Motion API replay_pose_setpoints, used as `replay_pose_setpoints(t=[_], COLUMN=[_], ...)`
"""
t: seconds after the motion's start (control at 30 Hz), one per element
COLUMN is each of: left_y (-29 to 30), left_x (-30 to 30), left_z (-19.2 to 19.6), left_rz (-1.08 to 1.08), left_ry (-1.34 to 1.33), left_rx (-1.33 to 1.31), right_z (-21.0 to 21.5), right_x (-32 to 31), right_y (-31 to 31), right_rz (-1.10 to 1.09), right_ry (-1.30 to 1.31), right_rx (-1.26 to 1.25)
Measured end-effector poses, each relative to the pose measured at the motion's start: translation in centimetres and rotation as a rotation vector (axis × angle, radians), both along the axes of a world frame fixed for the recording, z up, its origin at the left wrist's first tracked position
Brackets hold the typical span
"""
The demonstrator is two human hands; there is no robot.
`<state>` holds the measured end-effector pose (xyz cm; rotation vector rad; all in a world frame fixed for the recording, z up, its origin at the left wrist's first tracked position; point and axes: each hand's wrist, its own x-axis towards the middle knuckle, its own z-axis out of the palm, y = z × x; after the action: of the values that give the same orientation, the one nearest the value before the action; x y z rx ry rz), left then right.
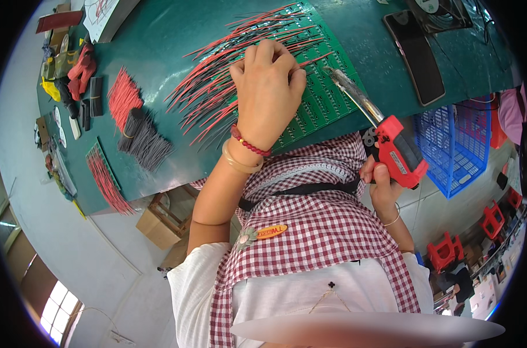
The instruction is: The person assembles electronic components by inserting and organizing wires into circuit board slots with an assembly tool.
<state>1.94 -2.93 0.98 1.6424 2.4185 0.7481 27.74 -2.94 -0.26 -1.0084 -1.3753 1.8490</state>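
My left hand (269, 87) is closed over the green circuit board (317, 107), its fingers curled down. A thin red wire (317, 60) sticks out past its fingertips on the right; the exact pinch is hidden behind the knuckles. My right hand (385, 182) is wrapped round the handle of a red and black soldering gun (400, 151). The metal barrel points up and left, its tip just right of the red wire's end, over the board. Whether tip and board touch cannot be told. Rows of red and black wires (202, 87) fan leftward from the board.
Left on the green table (159, 180) lie a red wire bundle (124, 98), a dark wire bundle (144, 139) and a smaller wired board (105, 180). A phone (414, 55) lies at the right. A blue basket (454, 145) stands beyond the table's right edge.
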Motion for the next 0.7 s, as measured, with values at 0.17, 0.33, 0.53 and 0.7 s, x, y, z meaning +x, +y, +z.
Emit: replay_pose_setpoints(t=[0.17, 0.33, 0.53, 0.7], left_y=[0.05, 0.09, 0.01, 0.04], left_x=[0.12, 0.31, 0.16, 0.2], left_z=[0.09, 0.15, 0.05, -0.11], left_rz=[0.013, 0.009, 0.006, 0.01], left_ry=[-0.032, -0.037, -0.026, -0.024], left_rx=[-0.004, 0.006, 0.016, 0.025], right_z=[-0.13, 0.0, 0.16, 0.28], right_x=[0.0, 0.14, -0.24, -0.33], right_y=[-0.19, -0.2, -0.23, -0.21], right_rz=[0.027, 0.055, 0.027, 0.043], right_ry=[-0.062, -0.079, -0.032, -0.092], right_rx=[-0.012, 0.017, 0.014, 0.004])
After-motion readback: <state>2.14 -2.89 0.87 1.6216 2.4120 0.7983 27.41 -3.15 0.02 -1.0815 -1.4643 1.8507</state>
